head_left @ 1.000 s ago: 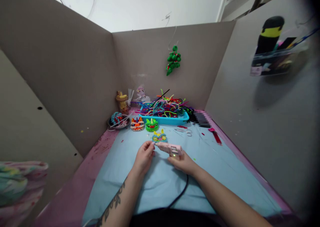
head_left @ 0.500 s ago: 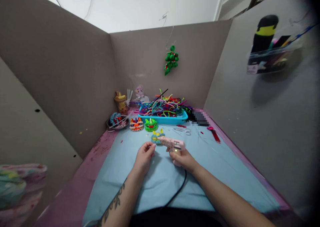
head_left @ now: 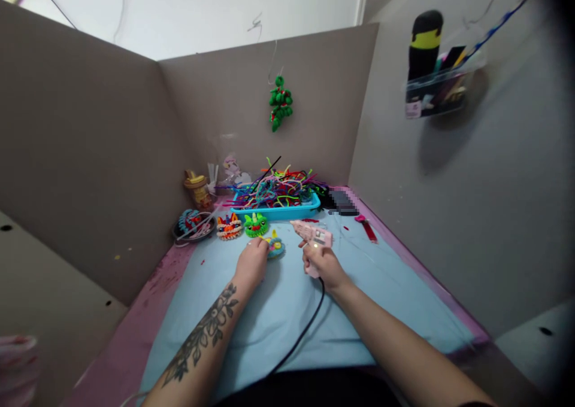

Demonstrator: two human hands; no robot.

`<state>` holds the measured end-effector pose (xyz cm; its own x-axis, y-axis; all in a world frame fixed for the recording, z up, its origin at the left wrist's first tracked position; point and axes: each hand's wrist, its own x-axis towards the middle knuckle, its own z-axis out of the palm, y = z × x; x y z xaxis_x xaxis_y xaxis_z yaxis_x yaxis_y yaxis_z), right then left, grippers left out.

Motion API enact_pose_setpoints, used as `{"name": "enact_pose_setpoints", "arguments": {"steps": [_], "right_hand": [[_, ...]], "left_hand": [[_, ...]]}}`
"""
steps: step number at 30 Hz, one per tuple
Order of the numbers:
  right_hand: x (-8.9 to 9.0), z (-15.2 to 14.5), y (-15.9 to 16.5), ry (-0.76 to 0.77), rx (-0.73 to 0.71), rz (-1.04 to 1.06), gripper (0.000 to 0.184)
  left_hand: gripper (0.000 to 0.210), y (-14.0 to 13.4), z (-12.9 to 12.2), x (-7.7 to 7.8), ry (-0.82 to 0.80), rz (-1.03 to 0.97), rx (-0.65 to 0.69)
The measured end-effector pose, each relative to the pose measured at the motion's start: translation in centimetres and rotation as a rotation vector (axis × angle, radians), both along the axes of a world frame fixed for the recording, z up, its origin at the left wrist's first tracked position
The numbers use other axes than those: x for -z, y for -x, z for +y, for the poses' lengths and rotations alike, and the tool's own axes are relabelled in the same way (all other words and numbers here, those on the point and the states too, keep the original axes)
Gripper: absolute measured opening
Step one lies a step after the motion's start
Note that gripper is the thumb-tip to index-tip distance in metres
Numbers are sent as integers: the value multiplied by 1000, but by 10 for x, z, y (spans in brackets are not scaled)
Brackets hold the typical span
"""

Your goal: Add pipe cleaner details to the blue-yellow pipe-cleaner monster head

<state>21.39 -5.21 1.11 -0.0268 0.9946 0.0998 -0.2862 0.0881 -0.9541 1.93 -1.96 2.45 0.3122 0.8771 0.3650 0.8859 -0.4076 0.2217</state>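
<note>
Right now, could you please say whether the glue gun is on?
The glue gun appears on: a small light glows on it.

Left forearm tattoo (head_left: 207, 330) (dark leaves, blooms); black clothing (head_left: 314, 389).

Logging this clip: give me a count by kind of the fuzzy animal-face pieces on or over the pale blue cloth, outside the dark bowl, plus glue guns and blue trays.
Fuzzy animal-face pieces: 3 (orange-and-cream piece, green piece, blue-and-yellow piece)
Pink plastic glue gun: 1
Bright blue rectangular tray: 1
Total: 5
</note>
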Motion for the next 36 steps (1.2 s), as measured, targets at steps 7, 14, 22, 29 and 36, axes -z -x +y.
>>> {"name": "enact_pose_setpoints", "arguments": {"steps": [7, 14, 22, 29, 36], "right_hand": [[-4, -1, 2, -13, -10, -4, 40], [-2, 0, 2, -35, -12, -14, 36], [-4, -1, 1, -22, -10, -13, 36], [-1, -1, 1, -21, -30, -18, 34], [1, -1, 1, -20, -26, -4, 32]], "left_hand": [[22, -6, 2, -4, 22, 119, -17], [21, -11, 6, -7, 71, 74, -27], [16, 5, 2, -6, 20, -146, 30], [40, 14, -4, -1, -35, -41, -31], [31, 8, 2, 2, -48, -3, -29]]}}
